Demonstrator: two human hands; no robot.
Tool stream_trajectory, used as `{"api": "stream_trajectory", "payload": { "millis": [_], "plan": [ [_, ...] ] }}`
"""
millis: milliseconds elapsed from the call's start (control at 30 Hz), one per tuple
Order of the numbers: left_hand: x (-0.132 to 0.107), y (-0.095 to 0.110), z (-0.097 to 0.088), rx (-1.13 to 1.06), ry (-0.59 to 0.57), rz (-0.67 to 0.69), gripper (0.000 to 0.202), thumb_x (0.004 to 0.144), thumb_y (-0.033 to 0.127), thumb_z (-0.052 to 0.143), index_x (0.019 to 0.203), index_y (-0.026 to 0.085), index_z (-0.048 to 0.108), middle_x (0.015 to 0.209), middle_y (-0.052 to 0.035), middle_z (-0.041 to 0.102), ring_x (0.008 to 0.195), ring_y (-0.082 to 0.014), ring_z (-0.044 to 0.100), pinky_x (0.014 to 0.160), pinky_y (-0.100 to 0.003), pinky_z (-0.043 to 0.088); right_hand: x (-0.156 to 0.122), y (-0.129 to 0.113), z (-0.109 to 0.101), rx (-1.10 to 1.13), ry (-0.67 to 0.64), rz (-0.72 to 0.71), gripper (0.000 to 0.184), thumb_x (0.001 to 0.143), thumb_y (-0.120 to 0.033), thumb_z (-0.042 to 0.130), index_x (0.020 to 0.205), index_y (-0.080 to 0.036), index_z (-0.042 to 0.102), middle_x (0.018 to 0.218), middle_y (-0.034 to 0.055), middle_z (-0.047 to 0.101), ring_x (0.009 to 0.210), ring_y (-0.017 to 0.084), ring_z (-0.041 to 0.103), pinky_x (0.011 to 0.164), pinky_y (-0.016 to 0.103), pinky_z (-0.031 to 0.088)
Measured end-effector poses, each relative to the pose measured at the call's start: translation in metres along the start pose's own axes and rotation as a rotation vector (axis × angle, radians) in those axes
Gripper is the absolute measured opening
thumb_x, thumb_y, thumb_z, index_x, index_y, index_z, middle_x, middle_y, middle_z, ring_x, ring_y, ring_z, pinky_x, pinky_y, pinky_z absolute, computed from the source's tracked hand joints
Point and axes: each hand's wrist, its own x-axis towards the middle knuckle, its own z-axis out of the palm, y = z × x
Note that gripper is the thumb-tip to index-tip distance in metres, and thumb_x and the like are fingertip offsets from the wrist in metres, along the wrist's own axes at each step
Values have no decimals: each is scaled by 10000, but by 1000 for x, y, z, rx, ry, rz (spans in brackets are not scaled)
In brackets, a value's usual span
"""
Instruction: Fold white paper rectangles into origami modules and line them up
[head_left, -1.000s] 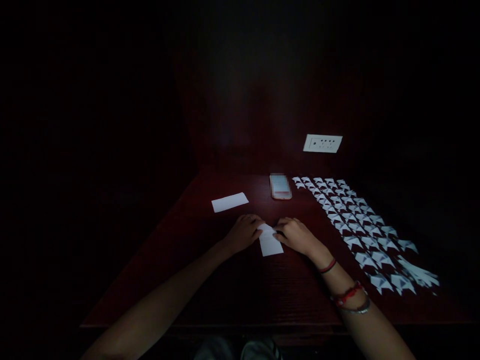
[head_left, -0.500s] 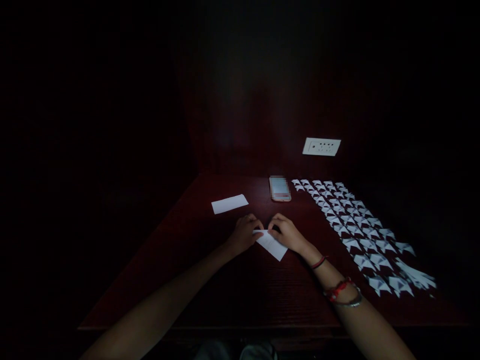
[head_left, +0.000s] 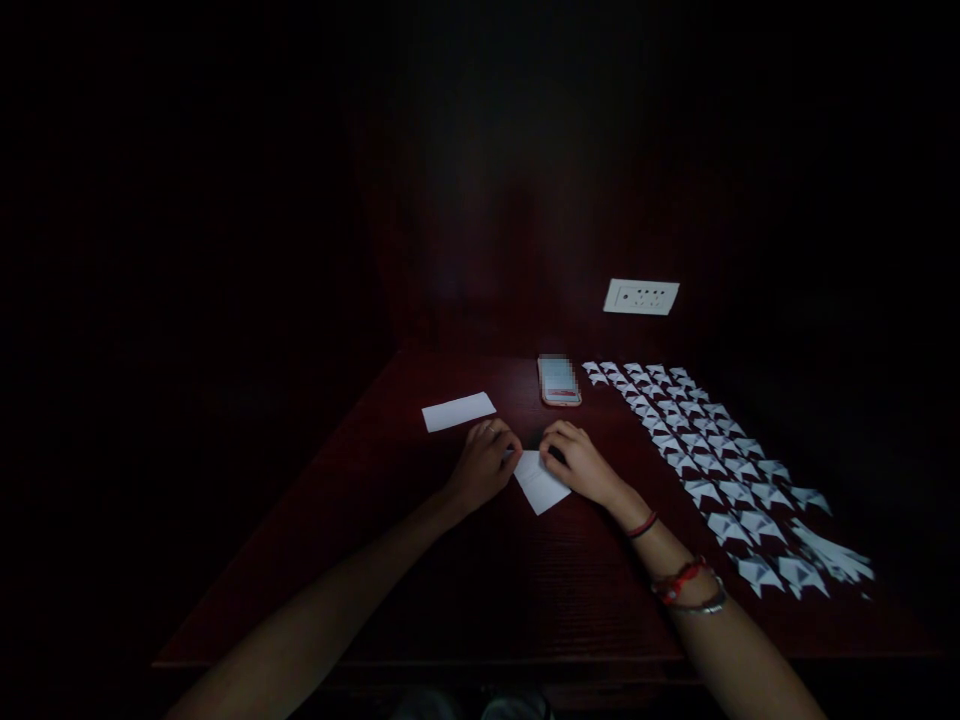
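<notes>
A white sheet of paper (head_left: 541, 486) lies over the dark red table between my hands, one corner pointing toward me. My left hand (head_left: 486, 462) pinches its far left edge between thumb and fingers. On the far right edge, my right hand (head_left: 576, 460) has its fingers curled in and closed on the paper. The fingertips hide the sheet's top corners. Just beyond my left hand rests a white paper strip (head_left: 459, 411), touched by neither hand.
Rows of folded white paper pieces (head_left: 703, 440) cover the table's right side. Thin paper strips (head_left: 832, 552) lie in a bunch near them. A phone (head_left: 559, 381) lies at the back, below a wall socket (head_left: 642, 296). The table's front edge (head_left: 420, 660) runs close to me.
The sheet's near corner has shifted left and slightly away from me, and more of the sheet shows between my hands. Both hands have moved slightly away from me, still at its far edge.
</notes>
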Motion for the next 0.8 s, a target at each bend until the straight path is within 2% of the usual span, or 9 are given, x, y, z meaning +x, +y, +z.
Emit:
{"api": "stream_trajectory", "payload": {
  "millis": [133, 200, 267, 333, 400, 500, 800],
  "plan": [
    [1, -12, -1, -64, 61, -82, 99, 793, 177, 396, 751, 182, 485, 830, -18, 456, 838, -166, 433, 793, -331, 338, -3, 20, -8, -81, 108, 97, 76, 745, -163, 444, 735, -154, 518, 859, 58, 493, 850, 176, 446, 741, 309, 328],
    [1, -14, 0, -117, 76, -108, 102, 788, 164, 399, 731, 178, 482, 815, -16, 456, 819, -159, 442, 772, -320, 350, -4, 23, -10, -57, 169, 119, 105, 766, -180, 425, 763, -156, 527, 860, 61, 492, 854, 174, 448, 750, 312, 334],
    [1, -12, 3, -161, 69, -87, 104, 788, 165, 402, 730, 178, 488, 803, -14, 455, 800, -153, 446, 762, -311, 356, -3, 18, -9, -6, 182, 78, 131, 778, -214, 428, 847, -171, 532, 904, 59, 491, 887, 172, 443, 765, 311, 335],
    [0, -7, 5, -183, 57, -43, 99, 788, 175, 409, 746, 181, 499, 807, -15, 453, 802, -152, 444, 765, -309, 355, -2, 7, -6, 30, 135, 0, 180, 762, -256, 471, 920, -189, 524, 948, 55, 486, 918, 176, 435, 778, 314, 333],
    [-1, -2, 5, -185, 48, -11, 92, 787, 181, 416, 761, 184, 505, 821, -17, 450, 810, -153, 440, 768, -307, 353, 0, -3, -4, 33, 93, -50, 138, 767, -248, 465, 867, -190, 540, 962, 51, 483, 924, 173, 432, 789, 317, 326],
    [-1, 0, 4, -167, 40, 2, 88, 787, 182, 419, 765, 186, 504, 828, -17, 448, 818, -153, 434, 776, -307, 348, 1, -9, -2, 22, 97, -63, 116, 777, -202, 436, 791, -172, 547, 953, 57, 481, 922, 169, 432, 795, 318, 322],
    [3, -37, 4, -96, 21, -16, 110, 792, 182, 404, 730, 172, 494, 805, -23, 450, 791, -158, 442, 750, -311, 372, -2, 18, -7, 42, 179, 9, 94, 737, -157, 457, 719, -164, 549, 957, 65, 463, 944, 188, 431, 803, 338, 332]
  ]
}}
